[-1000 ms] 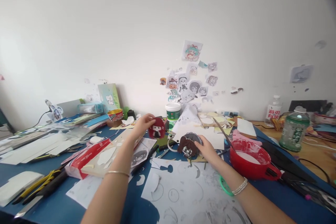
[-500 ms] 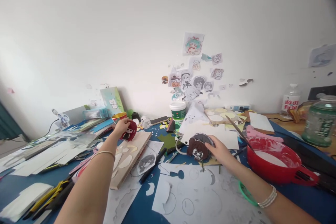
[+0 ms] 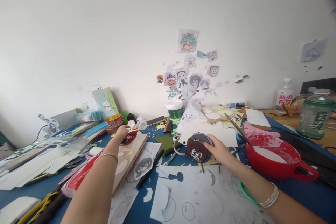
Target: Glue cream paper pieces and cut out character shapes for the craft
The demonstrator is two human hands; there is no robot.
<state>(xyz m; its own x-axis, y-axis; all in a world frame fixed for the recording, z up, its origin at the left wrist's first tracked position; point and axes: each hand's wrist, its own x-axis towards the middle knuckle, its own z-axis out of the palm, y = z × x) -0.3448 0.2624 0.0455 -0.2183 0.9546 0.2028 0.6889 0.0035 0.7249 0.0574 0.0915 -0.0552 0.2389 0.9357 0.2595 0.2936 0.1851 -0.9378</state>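
My left hand (image 3: 122, 132) is closed at the upper left edge of a dark red paper cutout (image 3: 128, 138) with a small cartoon figure. The cutout lies nearly flat, low over the far end of a pale wooden board (image 3: 138, 144); whether it touches the board I cannot make out. Between the fingers and thumb of my right hand (image 3: 212, 144) are several cartoon-head cutouts in a stack. A brown-haired head (image 3: 196, 149) is in front, with a grey one (image 3: 204, 138) behind it. White paper pieces (image 3: 121, 166) rest on the board, partly behind my left forearm.
A red pot (image 3: 275, 168) with white paste and a stick (image 3: 237, 129) stands at right, near a green-tinted bottle (image 3: 314, 115). Drawn-on paper (image 3: 181, 196) covers the front middle. A yellow-red cup (image 3: 113, 121) and white-lidded tub (image 3: 174, 109) stand farther back.
My left hand has lowered the red cutout toward the board, tipping it from upright to nearly flat. My right hand holds its stack in much the same place. The view has shifted slightly.
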